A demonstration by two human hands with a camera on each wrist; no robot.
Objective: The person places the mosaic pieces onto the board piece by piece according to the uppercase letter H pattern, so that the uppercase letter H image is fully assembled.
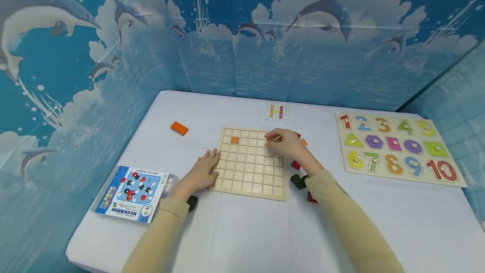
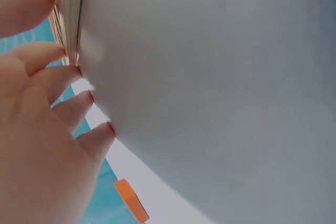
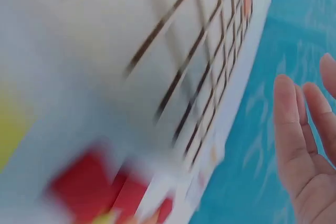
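A wooden grid board [image 1: 246,188] lies flat on the white table. One orange square tile [image 1: 235,140] sits in a cell near its upper left corner. My left hand [image 1: 199,172] rests with spread, fairly straight fingers against the board's left edge; the left wrist view shows the fingertips right at the board's side. Over the upper right part of the board hovers my right hand [image 1: 286,142], its fingers loosely bent. In the right wrist view the fingers [image 3: 287,124] show nothing between them. Red pieces [image 3: 86,184] lie beside the board under the right forearm.
An orange block [image 1: 179,128] lies left of the board. Behind the board is a small pattern card [image 1: 278,111]. A boxed molecule set [image 1: 130,193] stands at the left, and a number-and-shape puzzle board [image 1: 401,148] at the right. A dolphin curtain [image 1: 246,66] hangs behind the table.
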